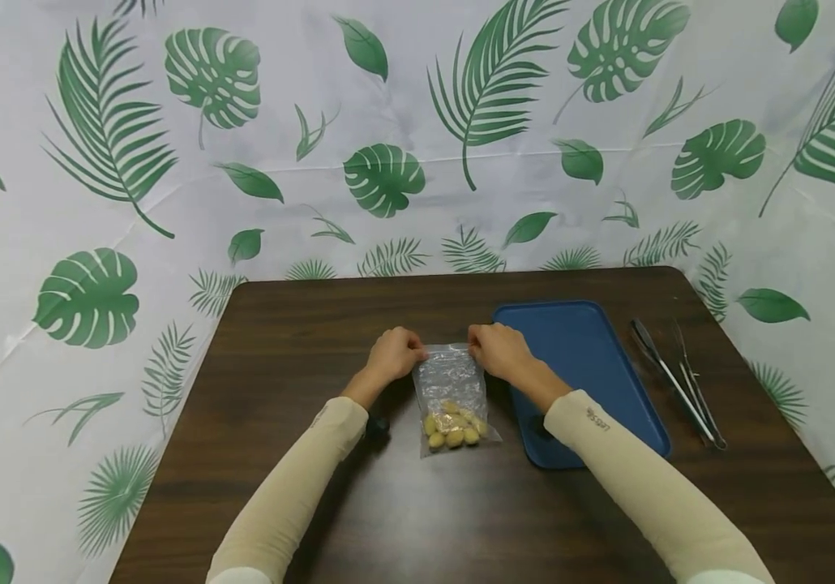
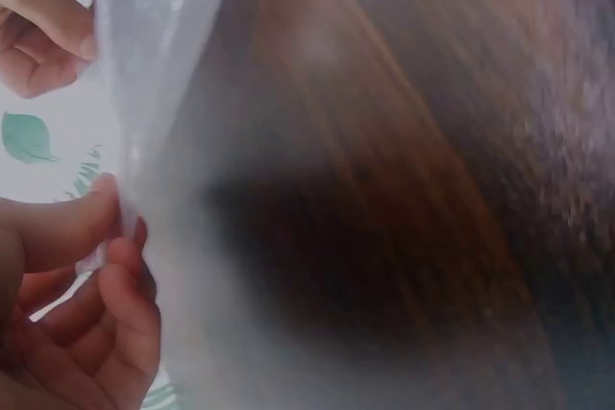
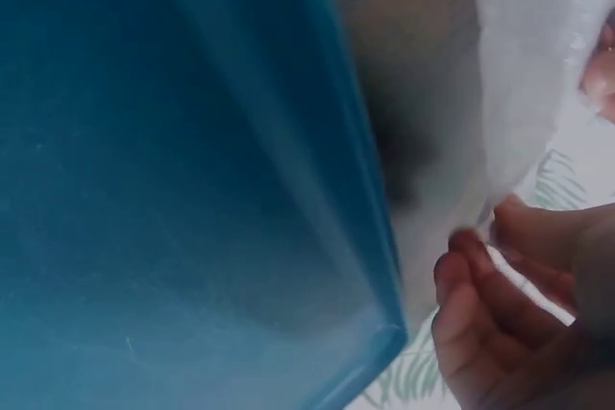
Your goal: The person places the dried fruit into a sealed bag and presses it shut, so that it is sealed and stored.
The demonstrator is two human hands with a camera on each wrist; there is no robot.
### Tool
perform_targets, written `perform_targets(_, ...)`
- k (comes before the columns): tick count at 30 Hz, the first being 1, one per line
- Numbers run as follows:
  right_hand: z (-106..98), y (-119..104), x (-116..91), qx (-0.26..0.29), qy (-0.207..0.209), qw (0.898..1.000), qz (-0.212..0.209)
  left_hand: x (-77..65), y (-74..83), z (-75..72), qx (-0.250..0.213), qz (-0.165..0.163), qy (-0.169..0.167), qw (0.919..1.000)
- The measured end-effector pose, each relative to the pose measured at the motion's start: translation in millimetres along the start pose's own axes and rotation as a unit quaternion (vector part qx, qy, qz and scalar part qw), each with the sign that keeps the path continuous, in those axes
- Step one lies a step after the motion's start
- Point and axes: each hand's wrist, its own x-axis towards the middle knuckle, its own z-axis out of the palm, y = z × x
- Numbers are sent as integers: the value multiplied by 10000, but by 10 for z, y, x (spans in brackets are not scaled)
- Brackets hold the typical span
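Observation:
A clear plastic bag (image 1: 451,381) hangs between both hands in the head view, several small yellowish oval pieces (image 1: 454,426) gathered at its bottom. What kind of food these are is not plain. My left hand (image 1: 394,354) pinches the bag's upper left corner; in the left wrist view the thumb and fingers (image 2: 123,280) meet on the film's edge. At the upper right corner my right hand (image 1: 499,350) pinches the bag too, and the right wrist view shows its thumb and fingertips (image 3: 471,261) together on the edge.
A blue tray (image 1: 585,349) lies on the dark wooden table (image 1: 301,324), partly beneath the right forearm. To its right are metal tongs (image 1: 680,389) and another slim metal utensil (image 1: 693,381). A leaf-patterned cloth (image 1: 388,97) hangs behind the table.

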Motion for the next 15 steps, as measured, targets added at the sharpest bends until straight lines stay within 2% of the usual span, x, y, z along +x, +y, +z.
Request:
perform_targets(3,60,10,5,-131,-100,9999,44,11,-29,76,8,43,28,10000)
perform_targets(9,169,-57,23,-214,-175,9996,-62,-83,-143,162,236,7,77,9997)
perform_targets(13,130,-76,0,20,-77,10000,37,-137,-168,154,155,25,138,9998)
perform_targets(15,87,-74,-24,314,-58,9994,131,-184,-189,119,24,10,103,9999)
